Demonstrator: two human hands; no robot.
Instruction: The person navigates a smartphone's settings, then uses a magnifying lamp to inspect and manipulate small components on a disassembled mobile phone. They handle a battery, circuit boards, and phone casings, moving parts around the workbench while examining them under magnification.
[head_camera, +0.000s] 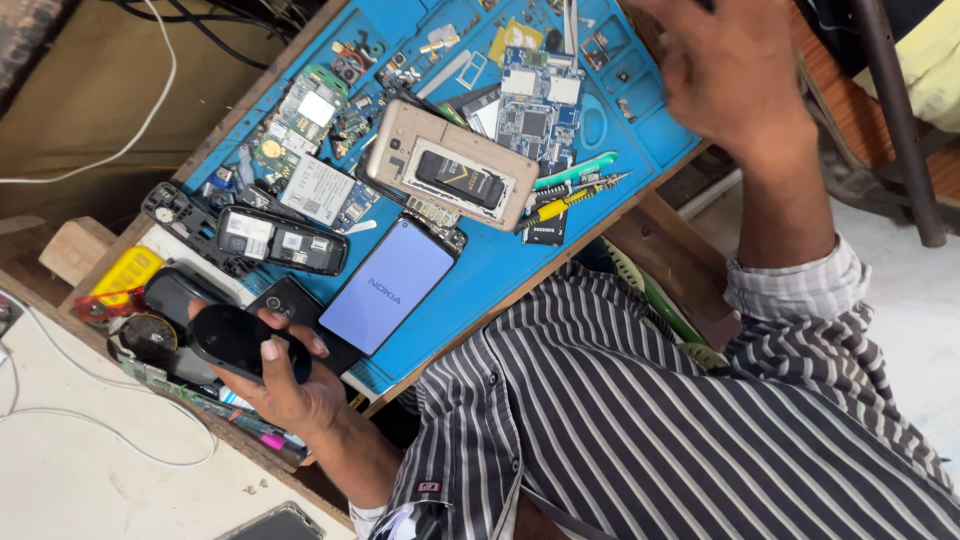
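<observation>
The left hand (285, 385) gripped a black oval device (240, 340) at seven o'clock off the blue repair mat (480, 270). The blurred right hand (725, 70) seemed spread, empty. A loosened grip could drop it onto the lit smartphone (385, 285).

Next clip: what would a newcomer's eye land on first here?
Probably the blue repair mat, strewn with circuit boards, screwdrivers and a gold phone with its back cover off at its centre. Beside that, at the mat's near edge, lies a smartphone with a lit pale-blue screen. At lower left, one hand grips a black oval device, while the other hand is raised, blurred, at upper right.
</observation>
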